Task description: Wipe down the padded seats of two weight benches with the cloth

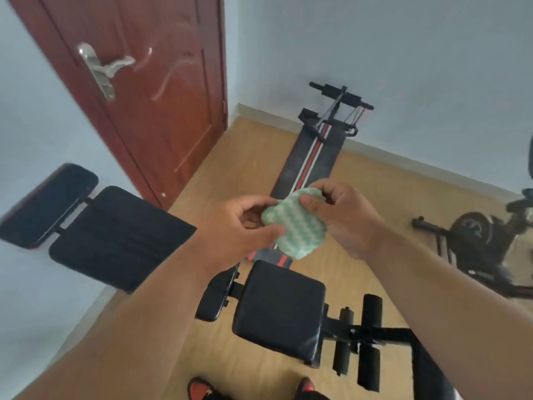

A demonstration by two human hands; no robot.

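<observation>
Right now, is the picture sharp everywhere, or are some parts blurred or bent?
Head view: the door handle and the left bench pad are smeared by motion blur; the cloth and both hands are only slightly soft. The wide lens bends the door and walls, which lean. Light is flat, without glare.

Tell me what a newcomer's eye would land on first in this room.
First, the green-and-white cloth held up at centre frame between the left hand and the right hand. Below it sits a black padded seat of one weight bench; a second black bench stands at left, by the red-brown door.
</observation>
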